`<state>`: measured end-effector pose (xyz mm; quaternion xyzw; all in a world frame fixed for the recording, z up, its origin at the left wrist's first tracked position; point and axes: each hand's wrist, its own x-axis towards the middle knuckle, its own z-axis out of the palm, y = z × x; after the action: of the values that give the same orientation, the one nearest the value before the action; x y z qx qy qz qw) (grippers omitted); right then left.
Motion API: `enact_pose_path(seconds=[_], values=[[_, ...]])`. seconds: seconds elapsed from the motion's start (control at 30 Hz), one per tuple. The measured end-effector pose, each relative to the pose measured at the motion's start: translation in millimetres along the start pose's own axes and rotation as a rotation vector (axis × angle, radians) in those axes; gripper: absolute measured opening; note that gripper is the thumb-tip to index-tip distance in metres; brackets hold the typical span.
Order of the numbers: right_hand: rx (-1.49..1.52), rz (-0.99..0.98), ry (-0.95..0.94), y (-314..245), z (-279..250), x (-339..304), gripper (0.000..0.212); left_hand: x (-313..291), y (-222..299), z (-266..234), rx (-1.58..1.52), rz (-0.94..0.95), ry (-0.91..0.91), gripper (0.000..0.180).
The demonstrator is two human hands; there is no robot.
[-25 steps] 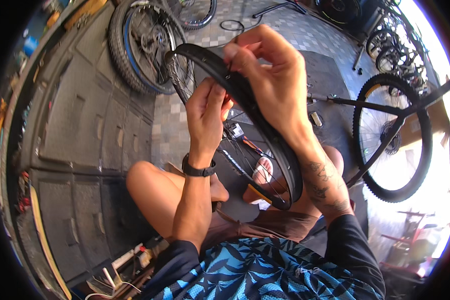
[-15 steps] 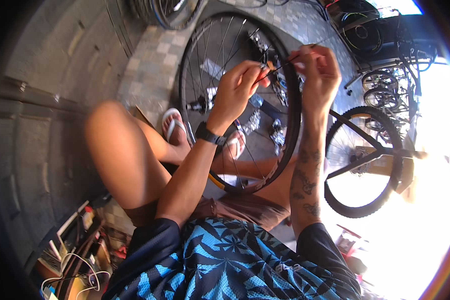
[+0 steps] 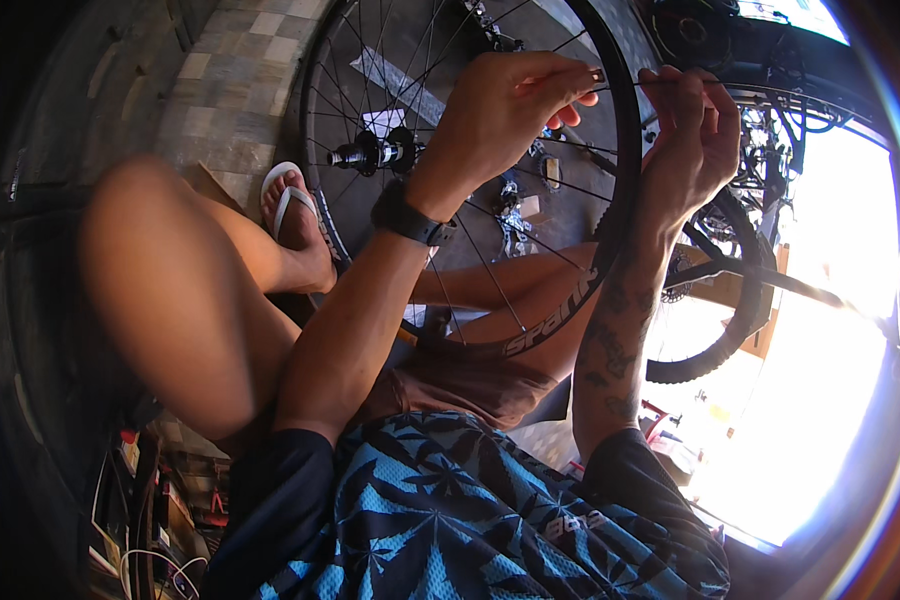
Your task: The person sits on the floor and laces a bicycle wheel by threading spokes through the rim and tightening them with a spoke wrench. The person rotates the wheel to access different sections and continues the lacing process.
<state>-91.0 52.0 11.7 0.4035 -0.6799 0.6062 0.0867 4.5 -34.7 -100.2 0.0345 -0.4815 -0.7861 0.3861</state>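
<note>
A bicycle wheel stands upright across my lap, its black rim (image 3: 625, 150) between my two hands and its black hub (image 3: 378, 152) to the left. On the inner side of the rim, my left hand (image 3: 505, 120) is closed, thumb and finger pinching what seems to be the end of a thin black spoke, mostly covered by the fingertips. Just outside the rim, my right hand (image 3: 692, 140) pinches the thin black spoke (image 3: 760, 87), which sticks out to the right past the fingers. Whether it passes through the rim is hard to make out.
Metal bicycle parts (image 3: 515, 215) lie on the floor behind the wheel's spokes. A knobby-tyred wheel (image 3: 735, 330) with a dark frame stands at the right. A box-like clutter with a white cable (image 3: 155, 555) sits at the lower left, beside a dark door (image 3: 60, 220).
Both hands have moved up and right in the picture, and my left fingertips now sit close to the rim's inner side. The view has shifted, with the wheel appearing nearer.
</note>
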Motion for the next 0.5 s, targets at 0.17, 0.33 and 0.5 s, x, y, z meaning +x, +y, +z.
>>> enact_pose_path(seconds=[0.17, 0.33, 0.5], values=[[-0.026, 0.009, 0.017, -5, 1, -3, 0.025, 1, 0, -5, 0.050, 0.015, -0.068, 0.031], [-0.002, 0.047, 0.059, -11, 7, -5, 0.025, -6, -6, -6, 0.197, 0.229, 0.005, 0.033], [-0.016, 0.071, 0.055, -16, 7, -9, 0.027, -10, -6, -7, 0.183, 0.163, 0.009, 0.032]])
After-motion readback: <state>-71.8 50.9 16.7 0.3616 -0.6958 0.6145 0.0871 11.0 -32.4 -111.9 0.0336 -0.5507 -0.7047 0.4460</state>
